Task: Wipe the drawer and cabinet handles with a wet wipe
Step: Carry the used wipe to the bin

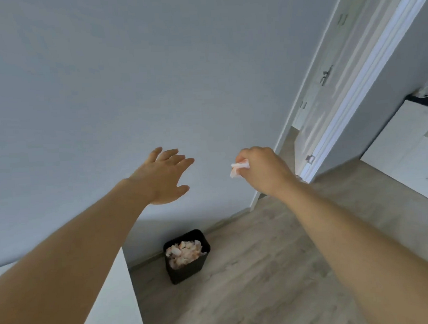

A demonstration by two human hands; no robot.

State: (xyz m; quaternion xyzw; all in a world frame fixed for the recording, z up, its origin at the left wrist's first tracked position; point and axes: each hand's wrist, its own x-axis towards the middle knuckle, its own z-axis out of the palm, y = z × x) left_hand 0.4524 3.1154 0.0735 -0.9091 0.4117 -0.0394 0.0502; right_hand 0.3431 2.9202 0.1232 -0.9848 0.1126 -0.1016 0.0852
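Note:
My right hand [263,168] is stretched out at mid-height, its fingers closed on a crumpled white wet wipe [238,169] that sticks out to the left of the fist. My left hand [165,177] is held out beside it, palm down, fingers spread, holding nothing. Both hands hover in front of a plain grey wall, well above a black waste bin [188,266] on the floor. No drawer or cabinet handle is near either hand.
The bin stands against the wall and is full of crumpled wipes. A white cabinet corner [116,305] is at lower left. A white door [328,79] with a dark handle stands at the right, white furniture [408,155] beyond it. The floor is light wood.

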